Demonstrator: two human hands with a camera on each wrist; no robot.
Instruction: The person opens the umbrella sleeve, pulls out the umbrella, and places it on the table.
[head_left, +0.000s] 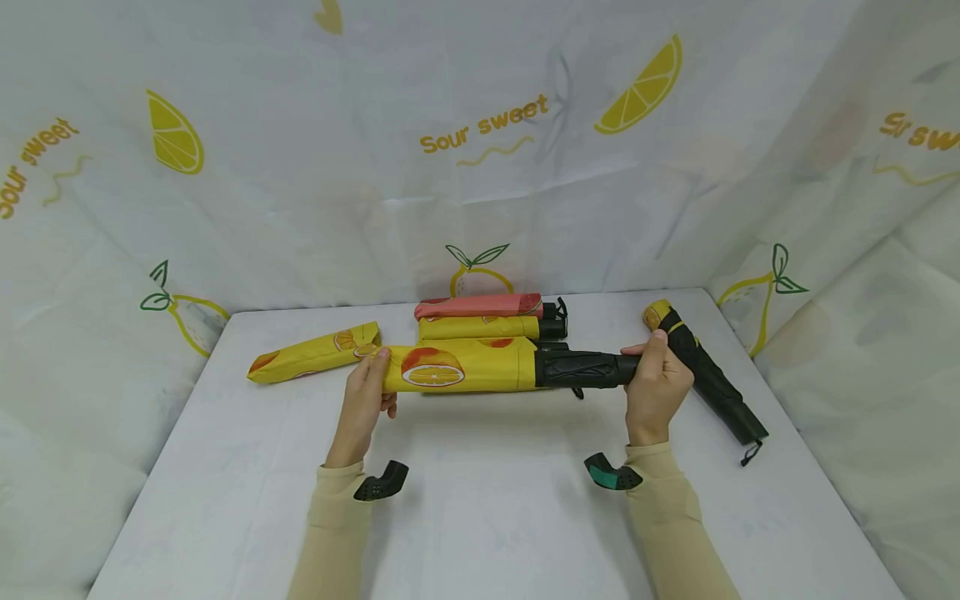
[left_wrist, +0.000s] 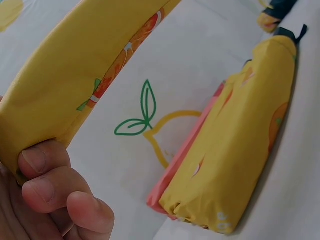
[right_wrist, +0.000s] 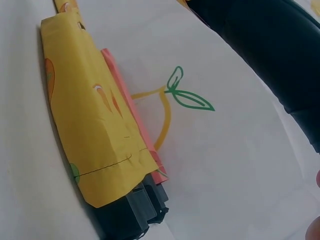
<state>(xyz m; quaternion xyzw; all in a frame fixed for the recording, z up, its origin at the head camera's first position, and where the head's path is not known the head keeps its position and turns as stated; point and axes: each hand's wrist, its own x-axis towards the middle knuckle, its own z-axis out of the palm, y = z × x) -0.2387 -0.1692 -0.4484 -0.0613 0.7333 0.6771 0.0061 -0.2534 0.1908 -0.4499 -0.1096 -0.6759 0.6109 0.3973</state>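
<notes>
A black folded umbrella (head_left: 581, 368) sits partly inside a yellow sleeve (head_left: 472, 367) printed with orange slices, held level above the table. My left hand (head_left: 362, 407) pinches the sleeve's closed left end; in the left wrist view the fingers (left_wrist: 42, 160) curl against the yellow cloth. At the other side, my right hand (head_left: 656, 390) grips the umbrella's right end between thumb and fingers. Up close in the right wrist view, the black umbrella (right_wrist: 270, 55) crosses the upper right, while only a bit of the hand shows at the edge.
Behind lie a pink sleeved umbrella (head_left: 480, 306) and yellow sleeved umbrellas (head_left: 476, 327), side by side. A loose yellow sleeve (head_left: 315, 352) lies at the left. On the right rests a bare black umbrella (head_left: 716, 379) with a wrist strap. A printed white curtain (head_left: 360, 225) backs the table.
</notes>
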